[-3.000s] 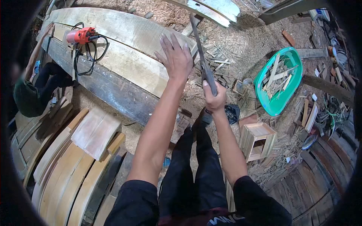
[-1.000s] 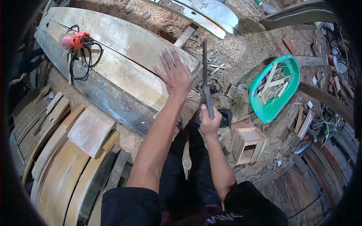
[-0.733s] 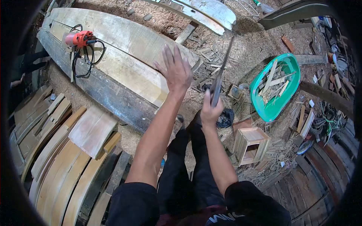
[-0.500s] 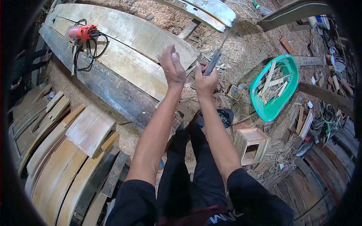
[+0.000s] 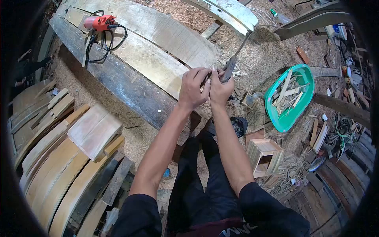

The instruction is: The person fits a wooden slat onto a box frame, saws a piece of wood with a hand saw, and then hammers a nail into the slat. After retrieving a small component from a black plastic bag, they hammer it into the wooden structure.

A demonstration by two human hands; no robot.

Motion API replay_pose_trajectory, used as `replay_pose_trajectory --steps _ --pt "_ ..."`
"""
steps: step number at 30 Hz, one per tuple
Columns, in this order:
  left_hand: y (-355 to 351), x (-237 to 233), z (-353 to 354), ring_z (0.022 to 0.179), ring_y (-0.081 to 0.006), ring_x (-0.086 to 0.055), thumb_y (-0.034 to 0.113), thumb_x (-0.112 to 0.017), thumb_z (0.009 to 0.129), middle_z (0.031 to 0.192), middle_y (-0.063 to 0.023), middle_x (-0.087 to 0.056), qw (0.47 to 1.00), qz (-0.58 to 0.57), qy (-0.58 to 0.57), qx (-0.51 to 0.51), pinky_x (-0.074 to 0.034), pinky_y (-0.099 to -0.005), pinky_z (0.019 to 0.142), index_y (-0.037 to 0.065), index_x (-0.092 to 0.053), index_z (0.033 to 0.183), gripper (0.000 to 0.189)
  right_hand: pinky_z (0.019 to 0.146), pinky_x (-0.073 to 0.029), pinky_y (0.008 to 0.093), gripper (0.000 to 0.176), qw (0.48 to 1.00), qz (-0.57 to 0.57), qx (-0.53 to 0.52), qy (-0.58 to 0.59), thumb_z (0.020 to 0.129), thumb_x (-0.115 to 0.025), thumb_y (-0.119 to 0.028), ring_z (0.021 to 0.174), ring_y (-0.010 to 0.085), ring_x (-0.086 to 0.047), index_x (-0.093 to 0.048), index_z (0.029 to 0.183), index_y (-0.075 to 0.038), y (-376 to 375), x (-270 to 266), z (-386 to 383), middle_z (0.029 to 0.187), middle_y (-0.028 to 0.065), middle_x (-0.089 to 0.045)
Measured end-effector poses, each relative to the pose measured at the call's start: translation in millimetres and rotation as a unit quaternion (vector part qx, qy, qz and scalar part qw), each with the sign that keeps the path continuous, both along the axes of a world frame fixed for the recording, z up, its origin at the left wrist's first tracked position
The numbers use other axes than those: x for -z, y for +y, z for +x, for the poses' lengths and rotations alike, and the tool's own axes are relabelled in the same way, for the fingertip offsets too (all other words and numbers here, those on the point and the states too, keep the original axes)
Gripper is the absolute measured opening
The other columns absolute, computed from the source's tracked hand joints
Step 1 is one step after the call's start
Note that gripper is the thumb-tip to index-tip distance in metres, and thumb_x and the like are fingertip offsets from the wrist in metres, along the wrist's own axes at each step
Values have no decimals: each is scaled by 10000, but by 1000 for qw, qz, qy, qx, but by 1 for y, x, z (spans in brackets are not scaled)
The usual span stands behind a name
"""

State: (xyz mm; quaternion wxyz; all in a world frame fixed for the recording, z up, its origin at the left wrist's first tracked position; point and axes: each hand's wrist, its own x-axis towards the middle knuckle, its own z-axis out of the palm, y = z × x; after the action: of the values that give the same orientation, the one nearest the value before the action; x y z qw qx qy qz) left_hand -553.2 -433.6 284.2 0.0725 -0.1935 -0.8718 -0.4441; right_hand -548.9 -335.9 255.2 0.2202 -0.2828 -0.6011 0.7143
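My right hand [image 5: 221, 90] is closed around the grey handle of a long knife [image 5: 231, 65]. Its narrow dark blade points away from me, up and to the right. My left hand [image 5: 193, 89] is held against the right one with its fingers curled in. Whatever may be between those fingers is hidden. Both hands are above the near end of a large pale wooden board [image 5: 158, 69], which lies along a long dark timber [image 5: 118, 93].
A red power tool [image 5: 103, 23] with a coiled black cord rests on the boards. To the right stands a green basin [image 5: 282, 122] of wood scraps, with a small wooden box [image 5: 268, 148] nearer me. Curved planks [image 5: 63, 166] are stacked at left. Shavings cover the ground.
My left hand was raised with its fingers stretched; now it is curled against the right hand. The knife has tilted slightly, and the view has shifted a little.
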Motion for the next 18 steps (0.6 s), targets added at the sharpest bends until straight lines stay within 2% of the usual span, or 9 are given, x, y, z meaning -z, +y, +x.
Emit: replay_pose_trajectory --steps 1,3,4,7,10,13,16,18 --pt "-3 -1 -1 1039 -354 -594 54 -636 773 1121 -181 -613 1000 5 -16 10 -455 -442 926 17 -601 1197 427 592 -450 240 212 999 -29 8 21 865 -752 -114 670 75 -539 -564 852 -15 -2 -5 -2 780 19 -614" --pt "-12 -6 -4 1029 -387 -598 26 -635 768 1157 -202 -597 998 11 -46 30 -481 -454 908 -1 -575 1232 468 601 -458 224 208 1000 -8 -16 -15 871 -752 -107 687 69 -550 -569 882 -8 3 -5 -10 815 32 -632" --pt "-18 -8 -7 1088 -388 -598 -42 -622 757 1199 -226 -584 993 23 -100 64 -486 -447 945 -36 -582 1233 478 602 -460 225 208 999 3 -31 -18 873 -751 -110 687 68 -552 -570 887 -9 7 -4 -14 818 34 -635" --pt "-24 10 -19 1069 -381 -609 -36 -634 750 1213 -208 -585 998 -30 -47 25 -500 -436 911 -14 -579 1251 504 601 -461 227 220 998 21 -50 -23 881 -751 -126 669 70 -550 -558 859 -22 20 -4 -13 814 36 -632" --pt "-24 20 -32 1133 -361 -580 14 -652 761 1237 -190 -579 995 -94 -6 -24 -460 -449 957 13 -570 1278 523 587 -440 237 251 993 66 -68 -71 883 -753 -153 644 69 -521 -539 821 -36 40 -9 14 757 5 -578" --pt "-10 21 -45 1206 -335 -507 102 -643 788 1221 -172 -560 990 -131 13 -59 -330 -519 1063 65 -539 1293 517 542 -378 249 307 982 126 -95 -103 881 -760 -209 588 61 -438 -522 754 -61 50 -5 53 656 -46 -473" --pt "0 26 -55 1344 -361 -402 214 -584 875 1388 -210 -469 977 -195 11 -83 -221 -566 1142 59 -477 1374 534 525 -338 248 346 984 131 -103 -66 893 -721 -286 570 61 -386 -519 715 -68 45 -7 89 619 -48 -436" --pt "2 31 -58 1420 -370 -296 277 -505 932 1497 -213 -356 967 -225 -33 -116 -137 -586 1167 58 -408 1440 561 524 -346 259 350 975 153 -152 -56 903 -681 -322 573 64 -395 -535 722 -61 47 -16 102 611 -42 -433"
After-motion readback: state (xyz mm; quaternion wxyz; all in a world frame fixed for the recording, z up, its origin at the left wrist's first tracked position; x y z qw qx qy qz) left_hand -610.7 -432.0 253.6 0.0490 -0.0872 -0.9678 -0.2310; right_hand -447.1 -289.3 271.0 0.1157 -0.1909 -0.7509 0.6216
